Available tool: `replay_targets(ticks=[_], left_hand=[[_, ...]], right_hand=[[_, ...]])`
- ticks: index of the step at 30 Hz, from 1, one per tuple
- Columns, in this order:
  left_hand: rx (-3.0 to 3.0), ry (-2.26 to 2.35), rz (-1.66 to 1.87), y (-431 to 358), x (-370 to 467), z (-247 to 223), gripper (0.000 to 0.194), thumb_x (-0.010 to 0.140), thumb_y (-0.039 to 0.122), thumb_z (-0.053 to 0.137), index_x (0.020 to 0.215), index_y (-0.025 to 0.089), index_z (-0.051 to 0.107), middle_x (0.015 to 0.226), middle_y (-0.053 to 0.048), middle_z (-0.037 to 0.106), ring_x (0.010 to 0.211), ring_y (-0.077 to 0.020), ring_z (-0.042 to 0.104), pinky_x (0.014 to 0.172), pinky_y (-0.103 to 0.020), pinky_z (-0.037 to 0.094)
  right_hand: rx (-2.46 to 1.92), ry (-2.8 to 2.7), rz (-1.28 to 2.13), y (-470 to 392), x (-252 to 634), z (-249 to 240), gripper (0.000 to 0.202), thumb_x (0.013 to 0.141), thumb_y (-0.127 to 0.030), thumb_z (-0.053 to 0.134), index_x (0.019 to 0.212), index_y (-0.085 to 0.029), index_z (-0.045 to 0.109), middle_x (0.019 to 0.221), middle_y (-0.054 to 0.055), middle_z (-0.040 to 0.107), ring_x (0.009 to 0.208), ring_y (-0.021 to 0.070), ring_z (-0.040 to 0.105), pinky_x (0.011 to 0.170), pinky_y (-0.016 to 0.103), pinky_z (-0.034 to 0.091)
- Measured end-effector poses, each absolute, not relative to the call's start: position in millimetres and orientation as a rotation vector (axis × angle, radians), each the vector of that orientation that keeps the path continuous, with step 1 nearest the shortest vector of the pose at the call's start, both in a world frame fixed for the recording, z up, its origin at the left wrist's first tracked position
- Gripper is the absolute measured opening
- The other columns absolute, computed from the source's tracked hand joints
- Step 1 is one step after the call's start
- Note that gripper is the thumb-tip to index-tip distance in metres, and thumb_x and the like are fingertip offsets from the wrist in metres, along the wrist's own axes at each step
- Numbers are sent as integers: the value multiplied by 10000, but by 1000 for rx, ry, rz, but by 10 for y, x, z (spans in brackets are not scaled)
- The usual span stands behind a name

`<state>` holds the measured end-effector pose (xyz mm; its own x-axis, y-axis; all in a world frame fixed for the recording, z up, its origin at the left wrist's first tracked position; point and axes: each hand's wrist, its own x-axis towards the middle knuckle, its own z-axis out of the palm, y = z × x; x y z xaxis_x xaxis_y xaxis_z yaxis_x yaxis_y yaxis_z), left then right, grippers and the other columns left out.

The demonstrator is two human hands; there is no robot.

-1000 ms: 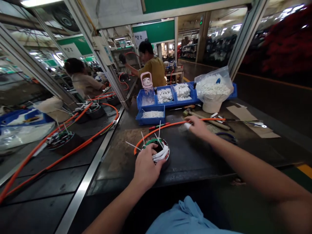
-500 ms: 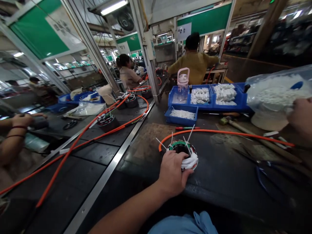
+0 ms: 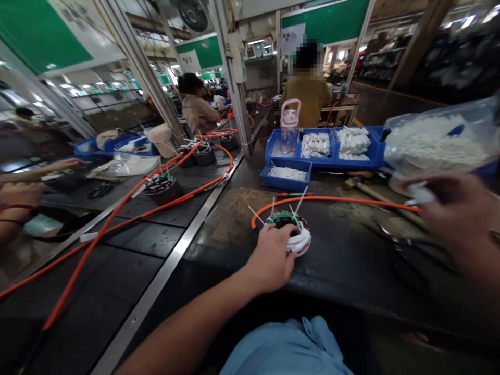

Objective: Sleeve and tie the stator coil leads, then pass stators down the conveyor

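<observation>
A motor stator point(image 3: 299, 240) with green and white windings and several upright white cable ties lies on the dark bench. My left hand point(image 3: 273, 256) is closed around its near left rim, the thumb by the white-wrapped part. From the stator an orange sleeved cable point(image 3: 344, 199) curves away to the right. My right hand point(image 3: 455, 205), smeared by motion, hovers at the right near the cable's end. Between its fingertips is a small white piece point(image 3: 422, 192), too blurred to name exactly. Below and left of that hand lie dark-handled scissors point(image 3: 406, 245).
Blue bins point(image 3: 322, 148) of white pieces and a small blue tray point(image 3: 287, 174) of thin white pieces stand behind. A hammer point(image 3: 363, 187) and a plastic bag point(image 3: 441, 140) are at right. Stators with orange cables sit on the left line point(image 3: 164, 187); co-workers sit beyond.
My right hand has moved from beside the plastic bag down and left, and a white piece now shows at its fingers. My left hand stays on the stator. The view has shifted slightly.
</observation>
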<state>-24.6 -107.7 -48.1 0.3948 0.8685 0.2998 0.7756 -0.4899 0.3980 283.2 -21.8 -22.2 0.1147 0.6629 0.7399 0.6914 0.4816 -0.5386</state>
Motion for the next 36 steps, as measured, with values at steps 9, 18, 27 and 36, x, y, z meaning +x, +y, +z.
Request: replay_targets(ticks=[9,18,27,36], left_hand=[[2439,1465,674,-1016,-254,-429,473,767,195,547,1206,154,375,1014,-82,596,966,-211,545,1028,-486,282],[2555,1472,736,-1005,-266,-533,424,788,164,519,1188,148,379,1017,-89,596,968,-210,551,992,-478,329],[2589,1431,795,-993,-289,-575,443,785,173,520,1197,110,371,973,-95,595,953,-216,546,990,-481,329],[2669,1434,640,-988,-284,-551,479,815,213,487,1261,131,332,1127,-106,562,991,-218,529,1045,-498,254]], right_hand=[[-510,-2056,344,-1776,2053,-953,159,908,-168,370,1039,-201,453,1039,119,637,1041,222,576,800,356,541],[-621,-2008,417,-1854,2074,-1202,153,896,-162,366,1020,-215,439,1035,97,636,1024,199,586,803,329,543],[-582,-2040,398,-1838,2050,-1145,174,907,-175,370,1060,-223,438,1053,100,632,1042,200,575,822,330,531],[-558,-2016,363,-1803,1997,-1054,210,915,-193,370,1107,-232,446,997,110,654,978,209,608,773,340,550]])
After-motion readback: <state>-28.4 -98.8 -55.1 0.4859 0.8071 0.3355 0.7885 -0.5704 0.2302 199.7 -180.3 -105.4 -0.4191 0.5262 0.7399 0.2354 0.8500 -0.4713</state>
